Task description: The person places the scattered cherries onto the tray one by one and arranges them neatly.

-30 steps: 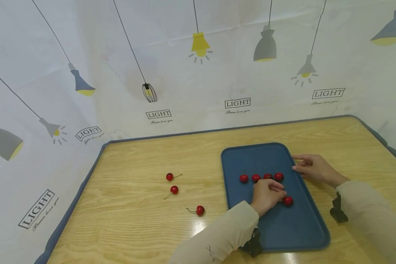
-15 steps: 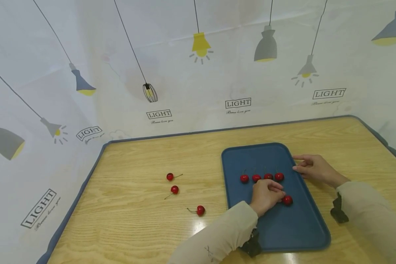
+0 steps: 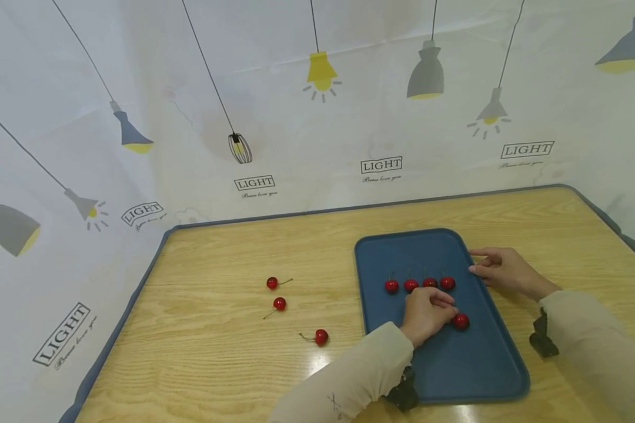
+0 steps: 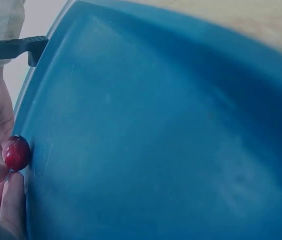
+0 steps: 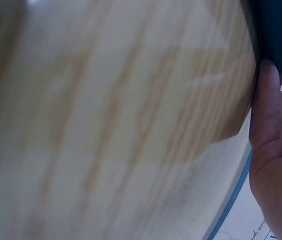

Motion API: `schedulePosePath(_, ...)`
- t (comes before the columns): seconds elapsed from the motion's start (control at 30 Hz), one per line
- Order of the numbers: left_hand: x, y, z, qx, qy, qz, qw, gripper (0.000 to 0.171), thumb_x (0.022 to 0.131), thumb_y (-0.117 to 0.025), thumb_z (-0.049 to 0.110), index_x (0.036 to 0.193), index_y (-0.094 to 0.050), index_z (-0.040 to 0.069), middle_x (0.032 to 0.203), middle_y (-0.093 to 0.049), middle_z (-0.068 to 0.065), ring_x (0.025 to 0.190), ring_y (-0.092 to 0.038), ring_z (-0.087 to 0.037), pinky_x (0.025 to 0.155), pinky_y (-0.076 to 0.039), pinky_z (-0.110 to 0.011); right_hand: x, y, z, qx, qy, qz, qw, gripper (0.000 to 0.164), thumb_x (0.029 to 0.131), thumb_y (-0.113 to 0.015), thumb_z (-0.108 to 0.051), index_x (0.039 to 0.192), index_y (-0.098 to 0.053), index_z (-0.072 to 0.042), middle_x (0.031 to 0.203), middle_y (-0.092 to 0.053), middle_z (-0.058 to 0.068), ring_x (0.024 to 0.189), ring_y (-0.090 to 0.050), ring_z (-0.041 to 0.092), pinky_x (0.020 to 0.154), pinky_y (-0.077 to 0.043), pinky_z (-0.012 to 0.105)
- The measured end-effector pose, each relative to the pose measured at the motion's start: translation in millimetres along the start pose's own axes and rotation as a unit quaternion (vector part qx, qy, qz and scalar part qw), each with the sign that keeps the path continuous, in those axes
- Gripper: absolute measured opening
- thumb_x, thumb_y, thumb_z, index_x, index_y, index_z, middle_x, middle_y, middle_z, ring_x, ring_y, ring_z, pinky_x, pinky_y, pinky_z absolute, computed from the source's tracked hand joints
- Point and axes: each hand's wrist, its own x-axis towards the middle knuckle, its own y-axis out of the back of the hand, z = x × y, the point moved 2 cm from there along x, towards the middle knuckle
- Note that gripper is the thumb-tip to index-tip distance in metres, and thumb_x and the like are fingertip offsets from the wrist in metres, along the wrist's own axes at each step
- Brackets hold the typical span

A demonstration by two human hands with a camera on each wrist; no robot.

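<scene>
Head view showed the left hand (image 3: 427,314) over a rectangular dark blue tray with rounded corners (image 3: 487,376), its thumb and forefinger brought together at one glossy, round red cherry (image 3: 460,321). Left wrist view set those fingertips against one end of the fruit; they pinched it there, though whether by stem or flesh could not be told. That cherry lay toward the tray's right side, below the row's right end.

At the tray's right edge was the right hand (image 3: 508,273), partly open, its thumb and forefinger reaching the rim with a gap between them. Right wrist view put fingers on either side of the edge, so the hand held the tray lightly there.

Just beyond the left hand, four stemmed red cherries (image 3: 411,285) sat side by side on the tray, stems pointing away from the person. Beige long sleeves (image 3: 349,367) covered both forearms, with a black wrist-worn device (image 3: 544,335) below each cuff.

Farther out, left of the tray, three loose red cherries with stems (image 3: 279,304) rested apart on a pale wood-grain table (image 3: 206,352). Behind rose a white cloth backdrop (image 3: 275,35) printed with hanging lamps and "LIGHT" lettering.
</scene>
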Motion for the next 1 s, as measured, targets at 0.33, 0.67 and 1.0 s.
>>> schedulePosePath(0.33,-1.4,5.6,2.6,0.007,-0.021,-0.014,0.9997,0.004,0.074,-0.07,0.005,0.078,-0.069,0.005,0.062,-0.062,0.003,0.047,-0.053,-0.002,0.046,-0.043,-0.016,0.7,-0.4,0.1,0.0,-0.001,0.003,1.0,0.052,0.087,-0.056,-0.011,0.127,-0.035,0.014,0.089,-0.061,0.018,0.074,-0.061,0.011,0.064,-0.051,0.028)
schedulePosePath(0.67,-7.4,37.5,9.5,0.027,-0.039,-0.084,0.9953,0.005,0.08,-0.064,0.01,0.082,-0.068,0.007,0.067,-0.062,0.003,0.052,-0.057,-0.006,0.051,-0.046,-0.017,0.1,-0.6,1.0,-0.003,-0.005,0.002,1.0,0.055,0.088,-0.057,-0.016,0.129,-0.034,0.013,0.09,-0.06,0.017,0.076,-0.06,0.01,0.065,-0.051,0.028)
schedulePosePath(1.0,-11.8,90.2,-1.9,0.059,-0.075,-0.138,0.9859,0.01,0.083,-0.062,0.012,0.087,-0.067,0.004,0.069,-0.062,0.002,0.057,-0.058,-0.009,0.052,-0.048,-0.02,-0.4,-0.6,2.4,0.01,-0.002,-0.006,1.0,0.057,0.088,-0.056,-0.015,0.131,-0.031,0.013,0.094,-0.06,0.019,0.079,-0.061,0.009,0.068,-0.051,0.028)
